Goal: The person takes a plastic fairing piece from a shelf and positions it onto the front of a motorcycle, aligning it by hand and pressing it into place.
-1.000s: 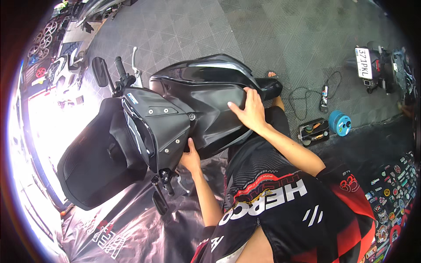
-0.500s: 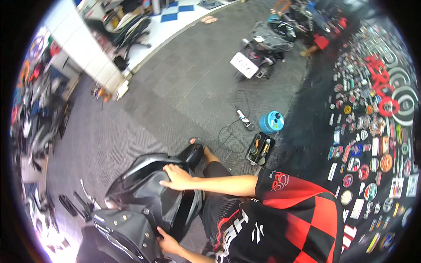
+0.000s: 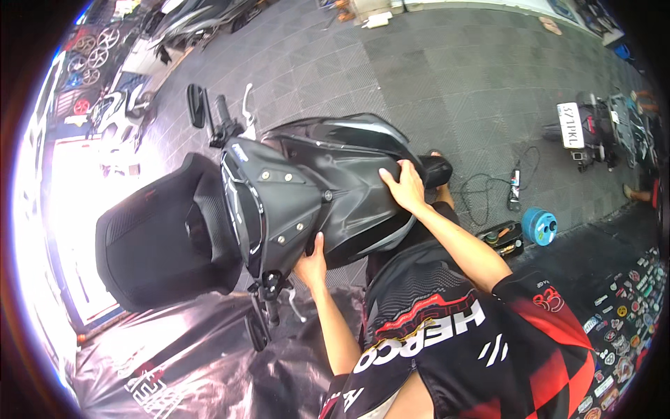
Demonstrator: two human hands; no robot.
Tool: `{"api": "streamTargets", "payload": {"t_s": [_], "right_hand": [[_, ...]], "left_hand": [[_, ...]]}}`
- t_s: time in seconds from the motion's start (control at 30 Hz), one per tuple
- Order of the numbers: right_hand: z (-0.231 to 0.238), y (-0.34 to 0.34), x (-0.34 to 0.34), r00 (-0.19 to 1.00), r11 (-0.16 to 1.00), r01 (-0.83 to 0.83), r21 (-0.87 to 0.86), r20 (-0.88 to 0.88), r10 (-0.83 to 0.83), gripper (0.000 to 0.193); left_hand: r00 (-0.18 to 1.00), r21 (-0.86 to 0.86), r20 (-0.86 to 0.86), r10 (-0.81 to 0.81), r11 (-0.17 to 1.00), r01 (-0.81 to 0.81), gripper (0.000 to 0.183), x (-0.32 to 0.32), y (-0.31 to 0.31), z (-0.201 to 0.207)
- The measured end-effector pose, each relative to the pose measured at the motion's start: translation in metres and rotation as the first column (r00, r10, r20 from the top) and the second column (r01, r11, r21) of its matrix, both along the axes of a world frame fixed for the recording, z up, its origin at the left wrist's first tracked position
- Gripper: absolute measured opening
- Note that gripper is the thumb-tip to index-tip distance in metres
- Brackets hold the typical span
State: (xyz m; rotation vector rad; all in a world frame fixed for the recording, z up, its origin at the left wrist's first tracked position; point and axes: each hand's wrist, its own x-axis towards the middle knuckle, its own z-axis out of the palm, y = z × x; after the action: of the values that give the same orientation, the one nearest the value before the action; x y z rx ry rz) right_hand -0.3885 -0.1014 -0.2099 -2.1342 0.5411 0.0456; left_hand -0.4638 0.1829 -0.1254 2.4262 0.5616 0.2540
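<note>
A dark grey and black scooter stands in front of me, its front fairing (image 3: 356, 192) toward my body. My right hand (image 3: 407, 187) lies on the fairing near its front end, thumb and index finger spread apart; the other fingers are partly out of sight. At the near side edge, below the handlebar cover (image 3: 276, 202), my left hand (image 3: 311, 267) grips the fairing with its thumb up along the edge. The fingers of that hand are mostly hidden beneath the panel. Several bolt heads show on the handlebar cover. The black seat (image 3: 164, 237) extends to the left.
Mirrors (image 3: 197, 105) and brake levers (image 3: 248, 108) stick out on both sides. Right of the scooter lie a corded tool (image 3: 514, 188), an open toolbox (image 3: 504, 237) and a round blue container (image 3: 539, 225). Another motorcycle (image 3: 593, 133) stands farther right. Dark plastic sheeting (image 3: 209, 356) covers the lower left.
My view has swung left, so the whole scooter and its seat now show. Both hands stay on the fairing in nearly the same places.
</note>
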Motion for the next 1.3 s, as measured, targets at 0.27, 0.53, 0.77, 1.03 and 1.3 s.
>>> {"api": "streamTargets", "payload": {"t_s": [0.27,0.53,0.77,1.03,1.3], "right_hand": [[-0.011,0.012,-0.019,0.987,0.989,0.015,-0.149,0.16,0.009,0.077],[-0.022,0.015,-0.007,0.985,0.99,-0.023,-0.137,0.169,0.046,0.082],[-0.026,0.02,-0.008,0.956,0.989,-0.061,-0.138,0.276,0.098,0.074],[-0.019,0.002,-0.008,0.913,0.97,-0.21,-0.123,0.331,0.24,0.12],[-0.025,-0.046,-0.007,0.757,0.799,-0.6,-0.048,0.29,0.586,0.124]], "left_hand": [[0.997,-0.068,0.078,0.017,0.998,-0.012,0.052,-0.006,0.002,-0.014],[0.997,0.106,0.064,-0.039,0.994,0.032,0.056,0.002,0.0,-0.022],[0.999,0.145,-0.033,-0.002,0.989,0.006,0.052,-0.006,0.026,-0.043],[1.0,0.114,0.02,0.01,0.993,-0.013,0.052,-0.004,0.016,-0.04],[0.991,0.17,-0.099,0.092,0.983,-0.074,0.047,0.006,-0.021,-0.012]]}}
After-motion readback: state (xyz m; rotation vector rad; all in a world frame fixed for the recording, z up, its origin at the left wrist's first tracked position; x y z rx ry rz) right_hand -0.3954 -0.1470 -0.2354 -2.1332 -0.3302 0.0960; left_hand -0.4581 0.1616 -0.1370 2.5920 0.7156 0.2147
